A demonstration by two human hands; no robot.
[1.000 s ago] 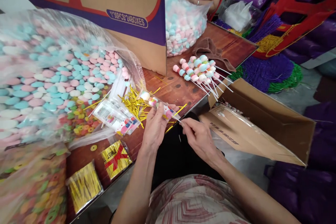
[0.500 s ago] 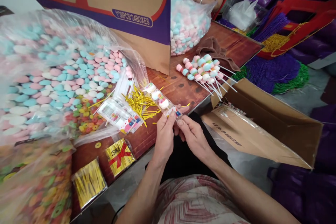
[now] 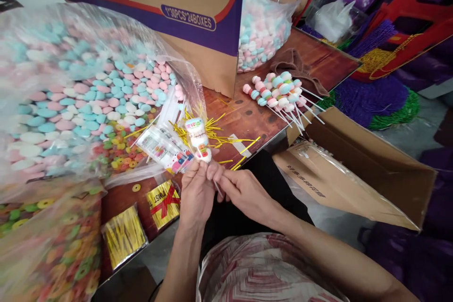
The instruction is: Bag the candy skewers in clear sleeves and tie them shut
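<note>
Brown wood-print table (image 3: 255, 118), cluttered w/ candy stock. Bagged candy skewer (image 3: 198, 139) now stands upright over the table edge, having lain slanted 0.5 s ago, so bag neck looks gathered at the stick. Left hand (image 3: 196, 193) & right hand (image 3: 244, 193) both pinch it below. Clear bag (image 3: 71, 94) holds pastel candies; open carton (image 3: 357, 170) w/ plastic liner, contents unclear.

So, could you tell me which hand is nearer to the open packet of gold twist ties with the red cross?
Left. The left hand is just right of the packet, almost beside it. The right hand lies farther right, beyond the left hand.
</note>
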